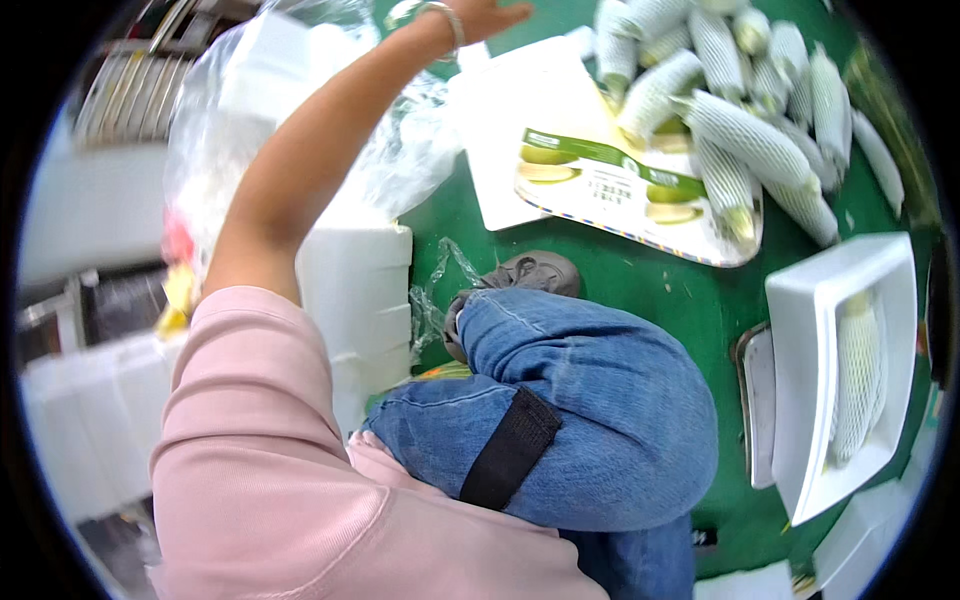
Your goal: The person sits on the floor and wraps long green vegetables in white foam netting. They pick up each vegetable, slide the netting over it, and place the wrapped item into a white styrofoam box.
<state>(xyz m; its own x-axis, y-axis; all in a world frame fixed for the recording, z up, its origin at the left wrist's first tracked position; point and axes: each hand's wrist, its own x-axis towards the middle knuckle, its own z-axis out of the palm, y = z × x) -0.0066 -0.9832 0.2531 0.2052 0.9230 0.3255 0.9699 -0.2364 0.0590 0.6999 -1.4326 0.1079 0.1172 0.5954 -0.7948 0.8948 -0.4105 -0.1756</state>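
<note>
My left arm stretches up across the view, with a silver bangle on the wrist. My left hand (491, 19) is cut off by the top edge, so what its fingers hold cannot be told. My right hand is out of view. Nearest to my left hand are white sheets (517, 82) and clear plastic wrapping (412, 142). Right of these lies a printed package (600, 191) with pictures of green produce. Several long pale vegetables in white foam netting (750, 142) are heaped beside it, some resting on its edge. One netted vegetable (859, 379) lies inside a white foam box (799, 375).
The floor (652, 277) is green. My bent knee (600, 405) in jeans and a grey shoe (536, 274) take up the middle. White foam boxes (356, 292) stand at the left. A flat metal-edged plate (759, 405) sits beside the box at right.
</note>
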